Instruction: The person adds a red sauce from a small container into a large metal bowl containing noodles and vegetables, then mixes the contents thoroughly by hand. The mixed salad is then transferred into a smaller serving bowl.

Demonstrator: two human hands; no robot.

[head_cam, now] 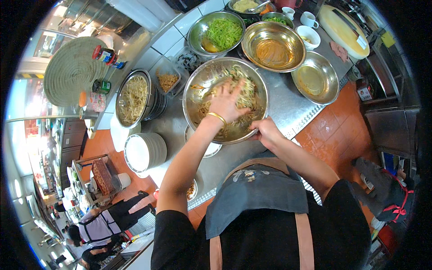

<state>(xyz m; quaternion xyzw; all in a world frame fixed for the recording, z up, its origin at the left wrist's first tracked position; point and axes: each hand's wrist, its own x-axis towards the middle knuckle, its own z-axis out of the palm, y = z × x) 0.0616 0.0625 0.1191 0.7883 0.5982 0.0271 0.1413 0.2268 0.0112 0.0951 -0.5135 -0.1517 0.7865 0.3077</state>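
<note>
A large stainless steel mixing bowl (199,71) sits before me on the steel counter. Inside it lies a mix of pale shreds and green vegetable strips (248,91), with darker, brownish strands low in the bowl. My left hand (229,103), a gold bangle at its wrist, reaches into the bowl with fingers spread over the mix. It is slightly blurred, and its fingertips are partly lost among the strands. On the bowl's near right rim, my right hand (265,131) is closed around the edge. A white plate (212,150) lies partly under the bowl.
Left stand bean sprouts (133,99) in a steel bowl and stacked plates (143,152). Beyond are a bowl of green shreds (222,33) and a sauce-coated bowl (273,47). Another steel bowl (315,77) sits near the right counter edge. Lower left, a person (101,224) stands across the floor.
</note>
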